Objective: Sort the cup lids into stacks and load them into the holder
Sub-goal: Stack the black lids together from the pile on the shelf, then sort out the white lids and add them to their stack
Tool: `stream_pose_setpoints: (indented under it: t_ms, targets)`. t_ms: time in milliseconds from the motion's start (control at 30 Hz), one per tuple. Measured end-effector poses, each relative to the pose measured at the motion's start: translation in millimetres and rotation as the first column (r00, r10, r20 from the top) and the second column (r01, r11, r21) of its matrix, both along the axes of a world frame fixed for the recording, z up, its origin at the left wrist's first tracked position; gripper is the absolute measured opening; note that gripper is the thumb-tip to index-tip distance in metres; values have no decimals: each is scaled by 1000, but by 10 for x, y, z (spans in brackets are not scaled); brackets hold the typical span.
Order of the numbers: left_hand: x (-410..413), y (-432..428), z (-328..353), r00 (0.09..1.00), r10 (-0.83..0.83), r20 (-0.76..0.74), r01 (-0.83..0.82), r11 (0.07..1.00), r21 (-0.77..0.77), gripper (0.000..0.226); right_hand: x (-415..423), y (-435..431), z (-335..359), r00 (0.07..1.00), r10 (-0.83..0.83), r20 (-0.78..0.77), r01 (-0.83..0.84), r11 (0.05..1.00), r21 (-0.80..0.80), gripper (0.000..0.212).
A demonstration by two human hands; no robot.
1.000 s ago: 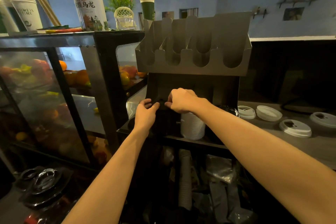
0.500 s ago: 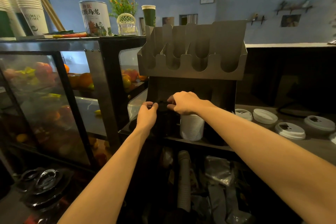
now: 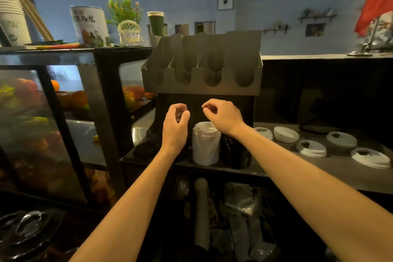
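A grey metal lid holder (image 3: 202, 78) with several U-notched slots stands on a dark box at the counter's left end; its slots look empty. Below it stand a stack of white lids (image 3: 206, 144) and, to the right of that, a stack of black lids (image 3: 235, 153). More black lids (image 3: 146, 149) lie low at the left. Several loose white lids (image 3: 311, 148) are spread over the counter (image 3: 319, 172) to the right. My left hand (image 3: 176, 121) and my right hand (image 3: 221, 116) hover in front of the dark box, fingers loosely curled, holding nothing.
A glass display case (image 3: 42, 112) full of fruit fills the left side. On top of it stand stacked paper cups (image 3: 10, 17), a tea tin (image 3: 89, 25) and a green cup (image 3: 155, 22). Bags and tubes crowd the shelf below the counter.
Both hands have come off the dark thing under the holder, risen a little and moved apart. The camera has tilted upward.
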State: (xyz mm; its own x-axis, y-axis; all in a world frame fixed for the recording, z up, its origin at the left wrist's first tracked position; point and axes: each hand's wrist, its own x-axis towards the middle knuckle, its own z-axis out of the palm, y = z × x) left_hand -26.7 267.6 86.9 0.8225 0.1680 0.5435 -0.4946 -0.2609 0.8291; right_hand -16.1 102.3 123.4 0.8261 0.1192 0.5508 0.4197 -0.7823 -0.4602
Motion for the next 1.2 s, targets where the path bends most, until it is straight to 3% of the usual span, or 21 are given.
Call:
stream_pose_setpoints:
  t_ms: [467, 667, 800, 900, 1067, 1200]
  targets:
    - [-323, -1585, 57, 921, -378, 96, 373, 926, 65, 18, -695, -1587, -223, 960, -251, 128, 210, 941, 267, 15]
    - [-403, -2342, -114, 869, -493, 38, 485, 865, 128, 19, -867, -2298, -517, 921, -389, 25, 366, 885, 287, 14]
    - [-207, -2736, -371, 885, -458, -81, 465, 869, 169, 22, -808, -2652, -808, 871, -478, -112, 490, 859, 148, 30]
    - [2, -2940, -550, 935, -328, -131, 354, 859, 370, 32, -708, -2852, -1023, 834, -506, -223, 530, 845, 65, 48]
    - [297, -3170, -666, 977, -191, -98, 207, 712, 671, 46, -541, -3011, -1137, 753, -449, -482, 476, 876, -72, 85]
    - [513, -3274, -788, 989, -120, -86, 141, 603, 785, 52, -451, -3011, -1082, 777, -449, -441, 404, 893, -197, 82]
